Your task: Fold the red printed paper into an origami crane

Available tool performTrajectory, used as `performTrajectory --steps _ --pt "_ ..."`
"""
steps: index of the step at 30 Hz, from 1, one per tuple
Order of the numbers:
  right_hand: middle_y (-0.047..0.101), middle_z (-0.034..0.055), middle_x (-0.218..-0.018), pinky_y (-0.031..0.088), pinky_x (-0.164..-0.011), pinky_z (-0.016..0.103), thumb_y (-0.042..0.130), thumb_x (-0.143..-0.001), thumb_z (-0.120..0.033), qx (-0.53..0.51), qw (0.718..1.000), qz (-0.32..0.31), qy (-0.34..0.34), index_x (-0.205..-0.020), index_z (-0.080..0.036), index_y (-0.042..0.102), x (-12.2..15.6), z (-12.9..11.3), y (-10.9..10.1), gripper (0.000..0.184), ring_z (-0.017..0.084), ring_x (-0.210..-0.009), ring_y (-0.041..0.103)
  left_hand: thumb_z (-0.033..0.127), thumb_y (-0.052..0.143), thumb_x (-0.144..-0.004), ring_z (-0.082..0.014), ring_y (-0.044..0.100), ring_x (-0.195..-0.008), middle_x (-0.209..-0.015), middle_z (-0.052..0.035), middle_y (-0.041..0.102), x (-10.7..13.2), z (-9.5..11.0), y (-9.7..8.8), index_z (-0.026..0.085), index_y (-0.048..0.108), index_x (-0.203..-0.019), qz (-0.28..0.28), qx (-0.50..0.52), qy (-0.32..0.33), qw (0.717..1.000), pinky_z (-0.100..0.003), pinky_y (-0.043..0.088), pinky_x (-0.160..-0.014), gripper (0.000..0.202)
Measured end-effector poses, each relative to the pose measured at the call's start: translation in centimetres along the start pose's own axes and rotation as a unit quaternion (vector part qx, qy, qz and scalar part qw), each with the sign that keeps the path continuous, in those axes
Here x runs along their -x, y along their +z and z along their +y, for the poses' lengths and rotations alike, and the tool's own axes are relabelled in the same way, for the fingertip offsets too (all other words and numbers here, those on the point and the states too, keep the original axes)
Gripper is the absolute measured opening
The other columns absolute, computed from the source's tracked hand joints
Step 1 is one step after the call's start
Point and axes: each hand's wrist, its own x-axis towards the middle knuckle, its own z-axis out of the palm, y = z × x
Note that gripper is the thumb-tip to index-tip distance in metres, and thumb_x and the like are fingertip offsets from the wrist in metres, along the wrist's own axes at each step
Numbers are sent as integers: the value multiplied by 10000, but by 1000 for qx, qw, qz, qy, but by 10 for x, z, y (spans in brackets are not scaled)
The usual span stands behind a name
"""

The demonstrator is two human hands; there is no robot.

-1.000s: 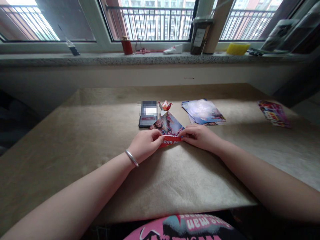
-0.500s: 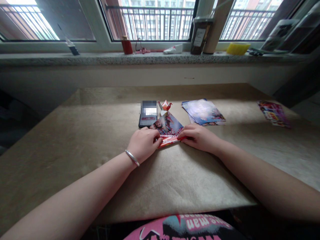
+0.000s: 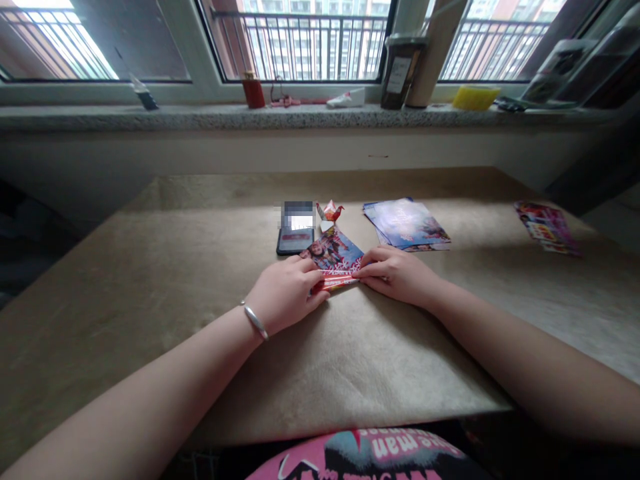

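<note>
Paper (image 3: 334, 257) on table (image 3: 150, 280), centre. Left hand (image 3: 283, 293) on its left end, right hand (image 3: 397, 273) on its right end. Phone (image 3: 296, 233) just behind paper, leftward. Crane (image 3: 330, 211) right of phone. Stack (image 3: 406, 225) behind right hand. Leaflet (image 3: 547, 227) far right, well apart. Sill (image 3: 200, 118) behind table.

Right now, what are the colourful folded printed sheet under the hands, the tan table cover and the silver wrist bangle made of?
Colourful folded printed sheet, held by left hand and right hand: thin paper, likely glossy; holds a sharp crease.
Tan table cover: matte, mottled, fibrous, perhaps kraft paper or leatherette.
Silver wrist bangle: polished metal, bright highlights.
</note>
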Motion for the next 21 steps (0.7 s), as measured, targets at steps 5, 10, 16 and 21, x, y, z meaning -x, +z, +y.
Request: performTrajectory --steps 5,10,16,21 --pt "660 59 -879 455 -711 274 503 -876 -258 14 1000 -12 4 -936 -232 720 1 0 -2 227 153 -795 581 324 471 -893 -205 563 -891 -957 -52 635 1 0 -1 207 647 -983 -18 -47 28 998 -304 480 -711 230" --pt "673 54 -885 452 -724 277 509 -869 -233 -4 1000 -16 6 -943 -218 704 2 -2 -2 209 155 -806 591 320 467 -900 -195 578 -895 -947 -57 645 1 -4 2 223 621 -1050 -10 -54 34 998 -289 482 -703 236" --pt "665 49 -855 450 -708 273 533 -843 -199 -17 1000 4 6 -870 -215 700 1 -1 0 170 152 -790 587 306 461 -895 -200 570 -899 -956 -74 633 1 -6 4 203 633 -1034 0 -52 28 998 -295 487 -699 244" --pt "658 59 -865 454 -703 274 539 -849 -233 -12 1000 6 18 -869 -213 713 1 0 2 176 154 -792 592 301 458 -891 -208 560 -912 -976 -71 625 0 -6 4 200 636 -1031 -7 -56 25 998 -309 488 -720 248"
